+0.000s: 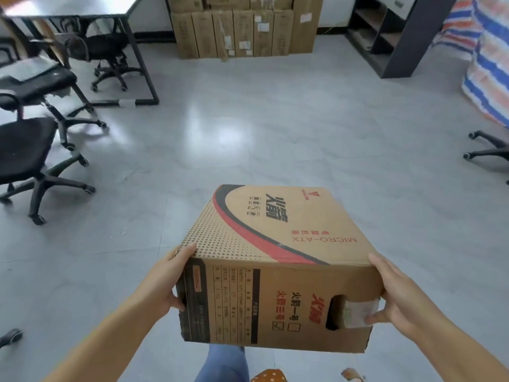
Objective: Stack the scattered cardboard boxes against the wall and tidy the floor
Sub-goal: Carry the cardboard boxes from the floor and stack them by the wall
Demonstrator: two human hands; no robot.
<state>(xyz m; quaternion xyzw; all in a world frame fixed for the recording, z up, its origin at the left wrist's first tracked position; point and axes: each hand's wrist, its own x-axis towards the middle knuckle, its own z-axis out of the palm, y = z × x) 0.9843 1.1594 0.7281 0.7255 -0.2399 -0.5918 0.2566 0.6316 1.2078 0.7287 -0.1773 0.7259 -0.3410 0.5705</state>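
I carry a brown cardboard box (278, 260) printed with red and black graphics and "MICRO-ATX", held off the floor in front of me. My left hand (165, 279) grips its left near edge, fingers over the top corner and thumb on the near face. My right hand (396, 296) grips the right near edge, thumb at the handle cut-out. Far ahead, a stack of tall cardboard boxes (234, 31) stands against the white wall.
Black office chairs (30, 150) and a black-framed table (82, 12) crowd the left. A dark shelf unit (396, 37) and striped woven bags (487, 59) stand at the right, with a chair base (487, 147) below. Grey tiled floor (261, 128) stretches between me and the stack.
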